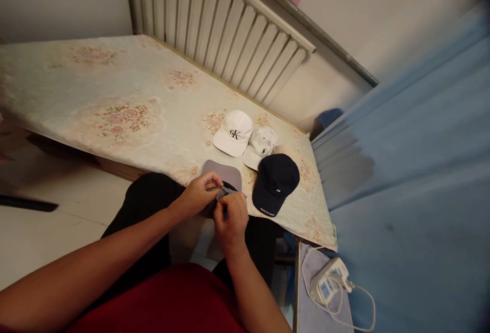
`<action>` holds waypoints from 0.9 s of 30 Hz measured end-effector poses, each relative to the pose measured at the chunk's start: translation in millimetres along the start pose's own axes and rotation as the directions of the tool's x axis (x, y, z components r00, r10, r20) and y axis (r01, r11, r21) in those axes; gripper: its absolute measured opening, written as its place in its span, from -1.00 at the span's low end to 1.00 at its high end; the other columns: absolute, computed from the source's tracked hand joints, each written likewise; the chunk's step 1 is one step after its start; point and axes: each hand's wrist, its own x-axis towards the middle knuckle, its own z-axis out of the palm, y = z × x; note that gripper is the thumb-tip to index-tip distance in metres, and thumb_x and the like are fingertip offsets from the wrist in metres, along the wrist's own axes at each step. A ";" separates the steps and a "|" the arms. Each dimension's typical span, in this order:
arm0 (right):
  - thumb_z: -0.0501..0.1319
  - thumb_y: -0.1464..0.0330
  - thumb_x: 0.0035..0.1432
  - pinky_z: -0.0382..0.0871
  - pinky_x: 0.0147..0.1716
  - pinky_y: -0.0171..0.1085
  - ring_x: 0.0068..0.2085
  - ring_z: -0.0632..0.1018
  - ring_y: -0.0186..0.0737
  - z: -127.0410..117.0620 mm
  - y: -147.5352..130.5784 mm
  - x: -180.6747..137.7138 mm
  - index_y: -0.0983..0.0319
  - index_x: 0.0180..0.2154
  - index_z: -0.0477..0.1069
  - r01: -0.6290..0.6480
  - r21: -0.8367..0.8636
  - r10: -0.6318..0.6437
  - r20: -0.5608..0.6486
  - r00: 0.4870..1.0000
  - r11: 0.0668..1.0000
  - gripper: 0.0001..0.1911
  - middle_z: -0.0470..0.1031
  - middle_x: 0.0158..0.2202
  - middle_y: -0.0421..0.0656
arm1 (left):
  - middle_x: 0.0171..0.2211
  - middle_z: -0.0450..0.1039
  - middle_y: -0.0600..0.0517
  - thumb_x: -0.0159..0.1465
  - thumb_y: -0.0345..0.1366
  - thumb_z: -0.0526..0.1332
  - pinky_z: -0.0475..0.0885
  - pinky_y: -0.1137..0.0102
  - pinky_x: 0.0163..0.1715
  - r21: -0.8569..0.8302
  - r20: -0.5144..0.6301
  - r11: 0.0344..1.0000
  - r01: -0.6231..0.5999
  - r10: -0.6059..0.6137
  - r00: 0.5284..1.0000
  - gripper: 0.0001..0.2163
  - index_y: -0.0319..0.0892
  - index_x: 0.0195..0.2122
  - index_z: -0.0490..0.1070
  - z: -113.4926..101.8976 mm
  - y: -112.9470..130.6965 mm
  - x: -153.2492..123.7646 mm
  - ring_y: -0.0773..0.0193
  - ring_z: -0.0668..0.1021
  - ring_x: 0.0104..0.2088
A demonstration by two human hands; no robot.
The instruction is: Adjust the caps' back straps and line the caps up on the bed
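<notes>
A grey cap (224,175) lies at the near edge of a flower-patterned mattress (126,98), its back toward me. My left hand (199,193) pinches the cap's rear strap from the left. My right hand (229,218) pinches the same strap from the right, fingers closed on it. Just beyond lie a white cap with a black logo (233,133), a second white cap (261,145) and a dark navy cap (276,182), side by side.
A white slatted headboard (229,32) stands behind the mattress. A blue curtain (413,180) hangs at the right. A white power strip with a cable (329,283) lies on a surface at the lower right. My dark-trousered knees are under my hands.
</notes>
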 end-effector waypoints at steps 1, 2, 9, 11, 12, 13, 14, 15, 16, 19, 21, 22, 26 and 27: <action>0.03 0.49 0.20 0.24 -0.30 -0.20 -0.37 0.33 -0.21 1.3 -0.6 -1.9 0.17 -0.42 0.27 0.001 0.017 -0.001 0.002 1.000 1.000 -0.83 0.29 -0.49 -0.18 | -0.47 0.42 0.15 0.03 -0.29 0.32 0.28 0.48 -0.45 -0.011 0.010 1.000 0.002 -0.002 1.000 -0.79 -0.15 -0.38 0.30 -0.3 -1.0 0.0 0.35 0.48 -0.44; 0.04 0.49 0.20 0.25 -0.30 -0.20 -0.38 0.34 -0.21 2.7 -1.2 -3.5 0.17 -0.41 0.27 0.004 0.031 -0.004 0.000 1.000 1.000 -0.84 0.29 -0.49 -0.18 | -0.47 0.43 0.14 0.03 -0.29 0.33 0.29 0.48 -0.44 -0.024 0.019 1.000 0.005 -0.005 1.000 -0.79 -0.15 -0.38 0.30 -0.8 -1.8 -0.2 0.35 0.48 -0.44; 0.07 0.45 0.22 0.33 -0.24 -0.20 -0.31 0.44 -0.21 -1.8 -6.5 -0.4 0.17 -0.34 0.33 -0.030 0.206 0.010 0.097 0.995 0.978 -0.88 0.42 -0.42 -0.16 | -0.40 0.49 0.12 0.08 -0.29 0.34 0.33 0.48 -0.40 -0.112 0.189 0.990 0.081 -0.059 0.980 -0.79 -0.15 -0.31 0.34 -14.0 -1.1 -3.4 0.36 0.51 -0.41; 0.06 0.42 0.23 0.34 -0.20 -0.20 -0.27 0.46 -0.20 -8.2 -2.8 4.6 0.19 -0.29 0.38 -0.127 0.235 0.108 0.093 0.990 0.964 -0.87 0.45 -0.35 -0.13 | -0.41 0.50 0.12 0.10 -0.27 0.34 0.34 0.49 -0.40 -0.119 0.228 0.989 0.092 -0.063 0.972 -0.78 -0.15 -0.28 0.34 -19.5 0.3 -4.0 0.37 0.52 -0.42; 0.06 0.41 0.23 0.34 -0.18 -0.20 -0.23 0.47 -0.19 -11.4 0.6 7.7 0.20 -0.25 0.40 -0.194 0.235 0.178 0.090 0.980 0.952 -0.86 0.47 -0.30 -0.11 | -0.41 0.50 0.11 0.11 -0.27 0.34 0.35 0.48 -0.39 -0.124 0.250 0.988 0.093 -0.060 0.967 -0.78 -0.16 -0.27 0.35 -21.7 0.9 -4.2 0.37 0.53 -0.42; 0.07 0.40 0.22 0.34 -0.14 -0.19 -0.19 0.48 -0.18 -14.3 4.7 11.1 0.20 -0.20 0.41 -0.270 0.238 0.250 0.111 0.962 0.933 -0.83 0.48 -0.24 -0.08 | -0.41 0.51 0.10 0.13 -0.26 0.33 0.36 0.47 -0.37 -0.128 0.275 0.987 0.095 -0.057 0.960 -0.79 -0.16 -0.27 0.35 -23.2 1.4 -4.4 0.36 0.53 -0.41; 0.08 0.38 0.21 0.34 -0.11 -0.20 -0.15 0.48 -0.17 -16.7 9.2 14.6 0.21 -0.15 0.42 -0.347 0.258 0.310 0.175 0.935 0.902 -0.79 0.49 -0.18 -0.07 | -0.40 0.52 0.09 0.14 -0.25 0.33 0.37 0.46 -0.35 -0.131 0.297 0.986 0.098 -0.056 0.953 -0.79 -0.17 -0.27 0.35 -24.2 1.9 -4.5 0.36 0.54 -0.40; 0.09 0.36 0.21 0.34 -0.08 -0.21 -0.12 0.49 -0.17 -18.6 13.7 18.1 0.20 -0.11 0.42 -0.424 0.291 0.350 0.274 0.896 0.858 -0.76 0.50 -0.14 -0.07 | -0.39 0.53 0.07 0.15 -0.24 0.32 0.38 0.45 -0.34 -0.135 0.315 0.986 0.101 -0.054 0.948 -0.80 -0.18 -0.27 0.35 -24.6 2.4 -4.6 0.35 0.55 -0.40; 0.10 0.34 0.21 0.34 -0.09 -0.23 -0.12 0.50 -0.18 -19.9 17.8 21.4 0.19 -0.10 0.43 -0.498 0.328 0.367 0.387 0.846 0.803 -0.75 0.52 -0.14 -0.10 | -0.39 0.54 0.06 0.16 -0.23 0.31 0.38 0.45 -0.34 -0.138 0.328 0.985 0.102 -0.052 0.943 -0.80 -0.18 -0.27 0.35 -24.5 2.9 -4.5 0.35 0.56 -0.39; 0.14 0.28 0.18 0.34 -0.24 -0.31 -0.29 0.51 -0.24 -20.4 27.3 27.5 0.19 -0.21 0.46 -0.675 0.405 0.357 0.621 0.698 0.616 -0.80 0.53 -0.34 -0.19 | -0.43 0.56 0.06 0.18 -0.21 0.29 0.37 0.46 -0.38 -0.133 0.344 0.985 0.111 -0.059 0.937 -0.80 -0.17 -0.27 0.33 -23.2 5.5 -3.8 0.33 0.57 -0.41; 0.19 0.28 0.12 0.28 -0.37 -0.35 -0.44 0.44 -0.31 -19.0 32.1 28.2 0.22 -0.30 0.45 -0.741 0.417 0.364 0.677 0.639 0.527 -0.84 0.48 -0.47 -0.24 | -0.48 0.55 0.07 0.17 -0.23 0.29 0.37 0.46 -0.40 -0.096 0.350 0.988 0.123 -0.082 0.933 -0.80 -0.16 -0.28 0.32 -23.1 8.2 -3.1 0.33 0.57 -0.44; 0.21 0.29 0.09 0.24 -0.42 -0.37 -0.48 0.40 -0.34 -18.3 34.5 27.8 0.23 -0.34 0.45 -0.763 0.417 0.368 0.694 0.618 0.494 -0.86 0.46 -0.50 -0.25 | -0.49 0.55 0.07 0.16 -0.24 0.30 0.37 0.45 -0.40 -0.071 0.354 0.989 0.133 -0.099 0.930 -0.81 -0.16 -0.28 0.32 -23.6 9.6 -2.7 0.32 0.57 -0.44; 0.25 0.29 0.03 0.11 -0.48 -0.38 -0.55 0.29 -0.40 -16.7 43.6 25.0 0.25 -0.48 0.40 -0.778 0.429 0.393 0.688 0.610 0.458 -0.84 0.37 -0.58 -0.29 | -0.45 0.56 0.06 0.15 -0.28 0.29 0.38 0.43 -0.37 0.011 0.381 0.986 0.166 -0.157 0.911 -0.83 -0.17 -0.31 0.32 -29.1 13.2 -0.3 0.31 0.57 -0.43; 0.25 0.29 0.03 0.10 -0.48 -0.38 -0.54 0.29 -0.40 -16.7 45.1 24.2 0.25 -0.49 0.39 -0.774 0.434 0.396 0.680 0.617 0.460 -0.83 0.36 -0.60 -0.29 | -0.43 0.56 0.05 0.16 -0.27 0.28 0.37 0.44 -0.36 0.023 0.396 0.986 0.166 -0.162 0.904 -0.84 -0.18 -0.31 0.33 -31.0 13.4 0.4 0.31 0.57 -0.42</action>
